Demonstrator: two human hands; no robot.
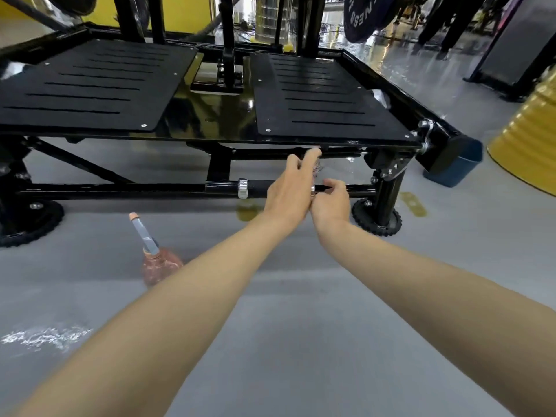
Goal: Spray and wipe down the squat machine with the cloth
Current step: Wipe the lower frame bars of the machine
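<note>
The black squat machine has two slotted foot plates (316,94) and a low front crossbar (135,188). My left hand (288,191) and my right hand (331,203) meet in front of that bar, near the right wheel foot (377,219). Between them they hold a small clear object with a pink pattern and a ring (315,176); what it is I cannot make out. My left fingers reach up along it and my right thumb curls over it. A pinkish spray bottle (159,263) with a grey nozzle stands on the floor to the left. White cloth-like material (380,96) lies at the right plate's edge.
A yellow ribbed drum (529,139) and a blue bin (454,167) stand to the right of the machine. A weight plate (361,16) hangs at the back. A white wet-looking patch (42,338) marks the grey floor at the lower left.
</note>
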